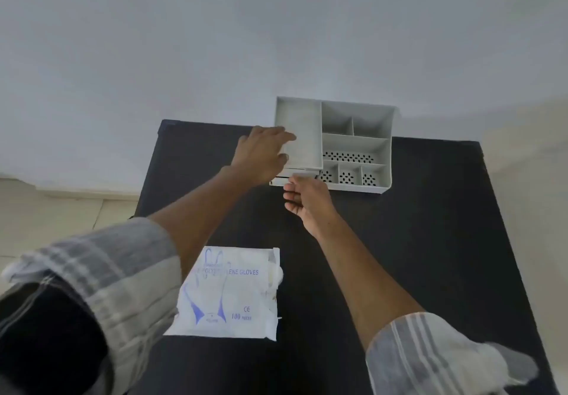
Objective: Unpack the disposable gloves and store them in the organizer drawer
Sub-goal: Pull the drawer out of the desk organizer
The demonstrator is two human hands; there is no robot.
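Note:
A white plastic packet of disposable gloves (pixel 229 294), printed in blue, lies flat on the black table near me, its right edge torn with some glove film showing. At the table's far edge stands a grey organizer (pixel 356 145) with several open compartments. My left hand (pixel 261 156) rests against the organizer's left side, fingers on the rim of its tall compartment. My right hand (pixel 304 196) is at the organizer's lower front, fingertips pinching the front of a small drawer (pixel 299 177) that sticks out slightly.
The black table (pixel 430 241) fills the middle of the view, with a pale wall behind it and light floor tiles at left. The table's right half is bare black surface.

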